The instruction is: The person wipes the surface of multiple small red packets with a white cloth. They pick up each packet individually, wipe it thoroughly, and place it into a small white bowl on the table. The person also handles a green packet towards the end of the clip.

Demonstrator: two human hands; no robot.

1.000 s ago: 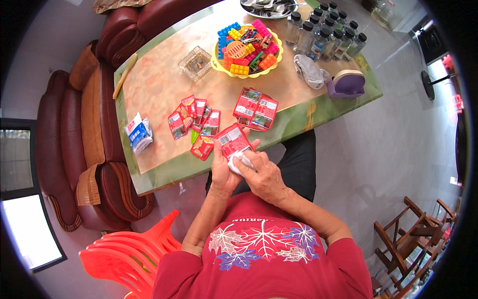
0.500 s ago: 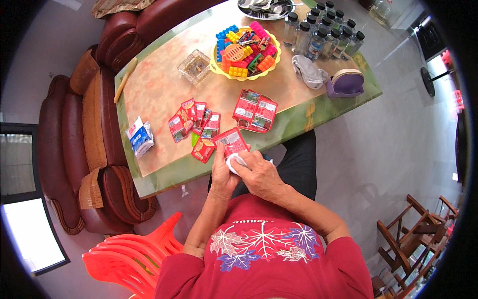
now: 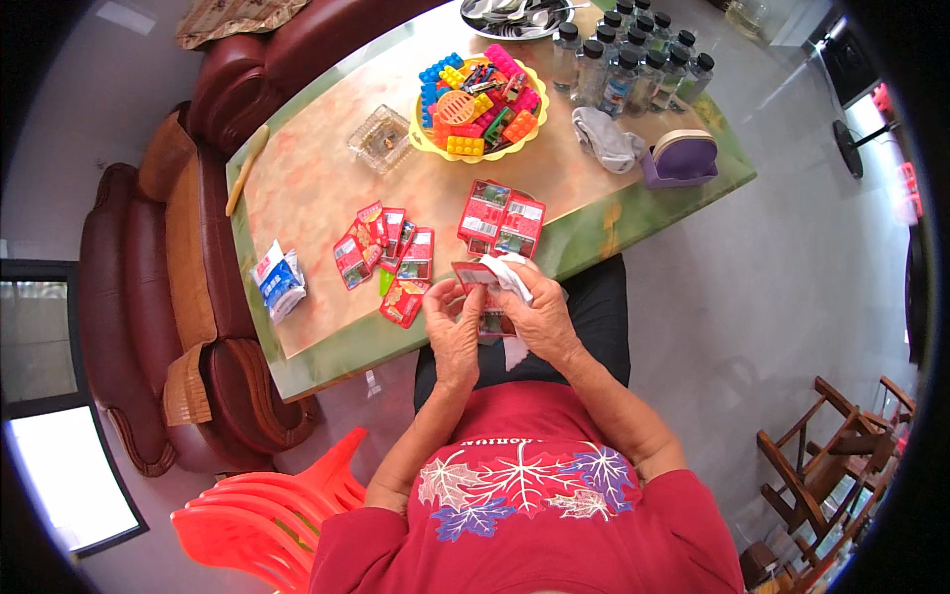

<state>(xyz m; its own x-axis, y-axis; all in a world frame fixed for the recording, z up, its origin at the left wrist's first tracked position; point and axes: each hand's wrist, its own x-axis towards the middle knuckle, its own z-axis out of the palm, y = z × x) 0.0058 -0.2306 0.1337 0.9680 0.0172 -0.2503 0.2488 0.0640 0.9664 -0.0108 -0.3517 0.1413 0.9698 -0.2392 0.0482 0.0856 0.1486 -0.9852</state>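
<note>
Red packet [image 3: 471, 274]: it was between the two hands, in front of the near edge of the tabletop [image 3: 307, 198], partly hidden by fingers.
White cloth [image 3: 510, 275]: it lay bunched against the packet, with a pale end hanging below.
Left hand [image 3: 455, 335]: its fingers were bent, grasping the packet at its left side.
Right hand [image 3: 542, 319]: it was clenched around the cloth, pressing it to the packet.
Loose packets [image 3: 417, 254]: these lay overlapping left of the hands, a bright green piece [image 3: 386, 281] among them.
Packet pile [image 3: 520, 227]: it sat just beyond the hands.
Left side of tabletop: a blue-and-white bag [image 3: 280, 283] stood near the edge; a pale stick [image 3: 246, 170] lay farther back.
Middle: a square glass ashtray [image 3: 381, 139] sat beside a yellow basin [image 3: 495, 155] of toy blocks [image 3: 465, 146].
Right side: black-capped bottles [image 3: 590, 74] stood clustered behind a grey cloth [image 3: 607, 141] and a purple container [image 3: 681, 168].
</note>
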